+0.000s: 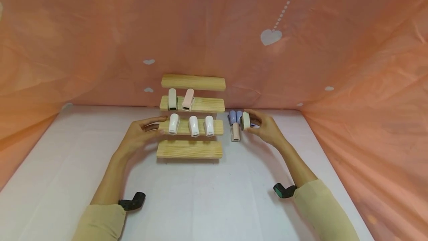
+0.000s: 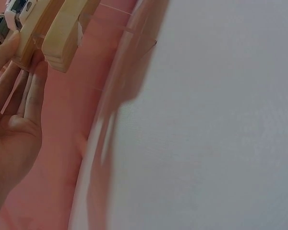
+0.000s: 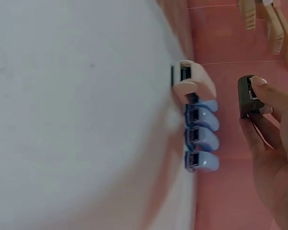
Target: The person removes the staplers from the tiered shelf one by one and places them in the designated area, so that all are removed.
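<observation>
My left hand (image 1: 138, 136) grips the left end of a tiered wooden shelf (image 1: 189, 149) at its third board, thumb on one face and fingers on the other in the left wrist view. To the shelf's right, my right hand (image 1: 269, 128) pinches a pale green mini stapler (image 1: 246, 121) between thumb and fingers, held above the table. Under it stand a pink stapler (image 1: 235, 132) and several blue staplers (image 3: 201, 136) in a row. On the second board sit a pale green stapler (image 1: 172, 99) and a pink one (image 1: 188, 99); three white staplers (image 1: 193, 126) stand on the third.
A white-covered table (image 1: 214, 203) lies beneath everything. Orange cloth (image 1: 207, 25) with white hearts hangs behind and at both sides, close behind the shelf. The top board (image 1: 193, 82) and the lowest board bear nothing.
</observation>
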`<state>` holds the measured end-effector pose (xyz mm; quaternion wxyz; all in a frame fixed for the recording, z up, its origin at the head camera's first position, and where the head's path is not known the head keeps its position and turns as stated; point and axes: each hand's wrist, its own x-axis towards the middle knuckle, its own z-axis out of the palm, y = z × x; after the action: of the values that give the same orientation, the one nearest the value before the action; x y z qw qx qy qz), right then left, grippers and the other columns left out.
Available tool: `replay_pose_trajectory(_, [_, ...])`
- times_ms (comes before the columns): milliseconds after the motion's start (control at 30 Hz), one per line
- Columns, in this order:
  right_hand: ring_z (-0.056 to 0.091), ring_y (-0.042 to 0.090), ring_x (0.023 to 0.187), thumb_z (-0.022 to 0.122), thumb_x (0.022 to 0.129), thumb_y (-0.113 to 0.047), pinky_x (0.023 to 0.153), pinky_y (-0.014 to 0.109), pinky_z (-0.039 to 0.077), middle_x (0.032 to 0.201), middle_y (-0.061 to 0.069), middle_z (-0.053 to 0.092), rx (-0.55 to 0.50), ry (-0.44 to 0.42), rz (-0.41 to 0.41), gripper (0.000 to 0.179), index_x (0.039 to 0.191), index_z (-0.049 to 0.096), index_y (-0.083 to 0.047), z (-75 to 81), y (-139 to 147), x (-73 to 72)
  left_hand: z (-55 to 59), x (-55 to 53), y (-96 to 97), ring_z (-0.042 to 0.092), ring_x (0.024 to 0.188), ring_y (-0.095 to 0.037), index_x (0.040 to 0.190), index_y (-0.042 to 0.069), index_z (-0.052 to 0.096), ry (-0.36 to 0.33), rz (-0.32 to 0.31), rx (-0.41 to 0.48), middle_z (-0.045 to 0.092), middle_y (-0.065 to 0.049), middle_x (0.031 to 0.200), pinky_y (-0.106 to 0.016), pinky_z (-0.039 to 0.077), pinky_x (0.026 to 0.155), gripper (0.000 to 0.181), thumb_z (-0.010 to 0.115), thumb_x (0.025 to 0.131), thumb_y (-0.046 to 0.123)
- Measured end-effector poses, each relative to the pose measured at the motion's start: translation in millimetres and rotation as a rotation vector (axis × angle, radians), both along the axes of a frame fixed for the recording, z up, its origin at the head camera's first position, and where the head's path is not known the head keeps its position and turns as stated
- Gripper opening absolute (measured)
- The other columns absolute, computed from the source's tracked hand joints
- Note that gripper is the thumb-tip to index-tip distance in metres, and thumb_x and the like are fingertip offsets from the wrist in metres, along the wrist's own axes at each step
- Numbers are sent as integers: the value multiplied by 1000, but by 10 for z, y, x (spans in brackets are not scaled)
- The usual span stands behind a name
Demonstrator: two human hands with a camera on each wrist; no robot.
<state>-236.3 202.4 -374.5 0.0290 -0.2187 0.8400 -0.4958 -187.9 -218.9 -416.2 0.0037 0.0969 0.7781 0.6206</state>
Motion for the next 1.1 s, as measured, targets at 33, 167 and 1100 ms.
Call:
replay_pose_trajectory(33, [57,46,119,73,80,15,101,55,46,133,33,54,-8,-7,-5,64,139,48,12,-63,25,-20,3,1,6,57,119,-17,136,1,60,1,-2,6,60,-12,137,-18,49,95,51,76,90,15])
replay_pose_trajectory(167, [58,42,119,77,81,9,99,48,49,136,29,54,-35,-27,-23,67,141,49,6,-313,109,-118,-3,6,1,56,120,-19,136,2,60,12,4,-2,60,-12,137,-18,48,96,52,77,89,15])
replay_pose_trajectory(1100, [63,35,114,81,80,-1,95,44,53,128,24,62,66,-25,-60,68,142,52,-1,-802,101,-174,-21,-1,-8,59,114,-12,135,3,61,-4,13,2,63,1,131,-18,51,91,51,77,89,18])
